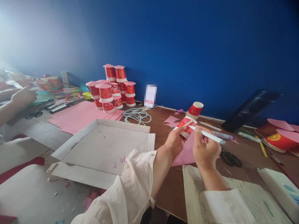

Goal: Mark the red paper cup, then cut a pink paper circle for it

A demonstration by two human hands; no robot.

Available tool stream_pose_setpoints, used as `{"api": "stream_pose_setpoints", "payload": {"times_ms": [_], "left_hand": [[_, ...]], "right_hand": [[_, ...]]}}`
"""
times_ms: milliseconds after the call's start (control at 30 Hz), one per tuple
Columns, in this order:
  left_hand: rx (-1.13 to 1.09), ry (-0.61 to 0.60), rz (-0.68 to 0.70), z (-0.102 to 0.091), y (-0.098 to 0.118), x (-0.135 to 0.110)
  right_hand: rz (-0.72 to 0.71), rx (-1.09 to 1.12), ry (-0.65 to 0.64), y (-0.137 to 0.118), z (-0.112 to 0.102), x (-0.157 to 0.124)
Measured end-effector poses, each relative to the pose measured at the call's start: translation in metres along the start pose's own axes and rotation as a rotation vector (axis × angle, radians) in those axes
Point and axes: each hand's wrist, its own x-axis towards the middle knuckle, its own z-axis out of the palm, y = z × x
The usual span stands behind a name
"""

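My left hand (175,141) is closed round a red and white paper cup (183,123), which it holds tilted above the table. A white marker pen (212,137) is gripped in my right hand (205,151), its tip at or close to the cup's side; whether it touches I cannot tell. Just behind stands another red paper cup (195,109), upside or upright I cannot make out. Pink paper (187,152) lies beneath my hands, with a cut pink scrap (171,120) beside the cups.
Stacked red cups with pink paper tops (106,93) stand by the wall. A coiled cable (137,115), a shallow cardboard box lid (112,146), black scissors (230,158), a dark bottle (251,109) and printed papers (252,196) surround my hands. Another person's hand (23,98) is far left.
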Motion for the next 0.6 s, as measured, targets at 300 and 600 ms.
{"api": "stream_pose_setpoints", "payload": {"times_ms": [300, 600], "left_hand": [[0.004, -0.002, -0.001, 0.0002, 0.0001, -0.0017], [-0.022, -0.008, 0.001, 0.0012, -0.0003, -0.0019]], "right_hand": [[-0.037, -0.023, 0.011, 0.0005, 0.0001, 0.0007], [-0.034, -0.027, 0.014, 0.0037, 0.0017, 0.0011]]}}
